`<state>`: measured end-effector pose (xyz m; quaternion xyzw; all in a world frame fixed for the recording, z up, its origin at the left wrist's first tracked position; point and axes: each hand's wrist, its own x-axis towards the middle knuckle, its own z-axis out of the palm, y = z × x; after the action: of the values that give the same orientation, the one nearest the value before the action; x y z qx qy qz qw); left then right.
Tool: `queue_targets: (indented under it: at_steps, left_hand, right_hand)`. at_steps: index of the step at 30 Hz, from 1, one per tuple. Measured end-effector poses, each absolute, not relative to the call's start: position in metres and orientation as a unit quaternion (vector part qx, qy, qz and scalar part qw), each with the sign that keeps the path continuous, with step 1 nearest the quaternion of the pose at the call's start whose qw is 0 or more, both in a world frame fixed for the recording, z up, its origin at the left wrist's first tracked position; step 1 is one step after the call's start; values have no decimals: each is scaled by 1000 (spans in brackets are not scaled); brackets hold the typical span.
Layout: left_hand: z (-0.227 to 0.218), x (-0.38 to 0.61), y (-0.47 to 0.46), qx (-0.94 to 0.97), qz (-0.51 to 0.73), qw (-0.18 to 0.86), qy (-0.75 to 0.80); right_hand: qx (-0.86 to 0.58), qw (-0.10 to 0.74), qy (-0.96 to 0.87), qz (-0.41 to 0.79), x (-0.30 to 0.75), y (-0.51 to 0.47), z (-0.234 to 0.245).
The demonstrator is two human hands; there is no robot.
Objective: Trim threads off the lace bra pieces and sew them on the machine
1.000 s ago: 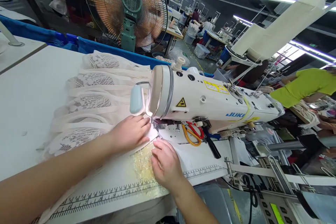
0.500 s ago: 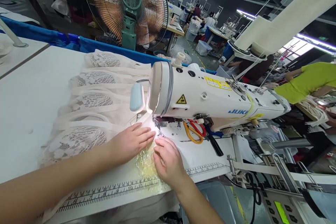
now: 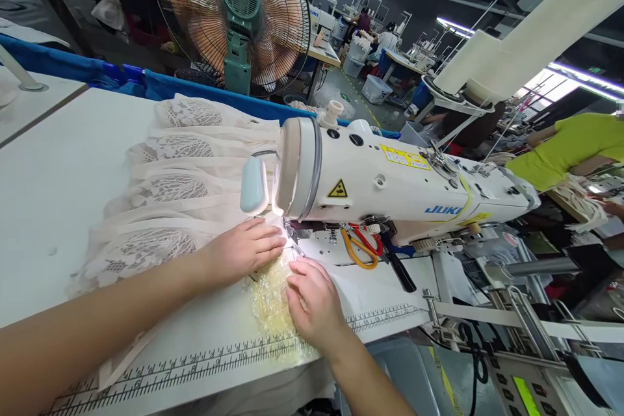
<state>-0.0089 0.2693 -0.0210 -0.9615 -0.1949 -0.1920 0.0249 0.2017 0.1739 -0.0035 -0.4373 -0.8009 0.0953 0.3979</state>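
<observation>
A white sewing machine [image 3: 390,188] stands on the white table [image 3: 53,175]. My left hand [image 3: 244,248] lies flat, fingers together, pressing cream lace fabric [image 3: 160,208] down just left of the needle. My right hand [image 3: 312,302] rests on a yellowish lace piece [image 3: 268,302] in front of the needle, its fingers curled and pinching the fabric edge. The lit needle area sits between both sets of fingertips. A row of overlapping lace pieces trails away to the left behind the machine.
Scissors with orange and red handles [image 3: 361,247] lie on the machine bed. A printed ruler [image 3: 195,364] runs along the table's front edge. A green standing fan [image 3: 234,19] is behind. A person in a green shirt [image 3: 565,149] works at right.
Both hands stay at the needle with only small shifts. The left hand slid slightly back toward me on the fabric. The camera view moved a little.
</observation>
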Motion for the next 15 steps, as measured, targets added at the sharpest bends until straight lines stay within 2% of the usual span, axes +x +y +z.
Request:
queue_targets:
  at_steps: [7, 12, 15]
  left_hand:
    - [-8, -10, 279, -960, -144, 7, -240]
    - [11, -7, 282, -954, -177, 7, -242]
    - [16, -8, 279, -943, -199, 46, -264]
  right_hand:
    - [-452, 396, -792, 106, 202, 174, -3]
    - [-458, 386, -794, 101, 202, 169, -12]
    - [-488, 375, -786, 60, 198, 165, -23]
